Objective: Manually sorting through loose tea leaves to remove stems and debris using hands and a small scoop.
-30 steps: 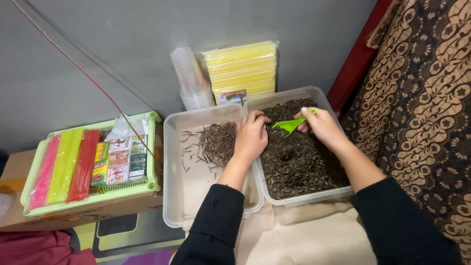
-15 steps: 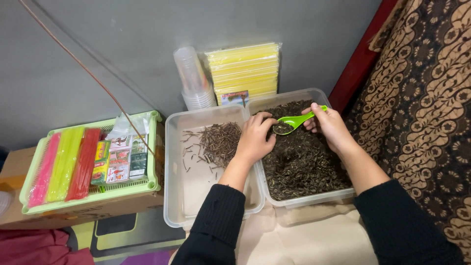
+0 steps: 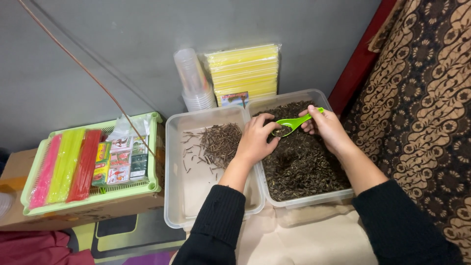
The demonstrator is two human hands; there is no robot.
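While over the bin rim (image 3: 255, 162), left hand (image 3: 255, 140) curled, right hand (image 3: 327, 126) pinching green scoop (image 3: 290, 123).

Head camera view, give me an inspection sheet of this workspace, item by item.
Surface: beige cloth under two clear tubs.
Job's things: right tub holds dark dried leaves; left tub holds a small pile of stems; green scoop carries some leaves.
Clutter: green tray with coloured straws and small packets; stacked cups; yellow packs.
Hands: right hand holds the scoop; left hand has fingertips at the scoop's bowl.
Cables: thin cord runs across the wall.
Surroundings: grey wall, patterned fabric.
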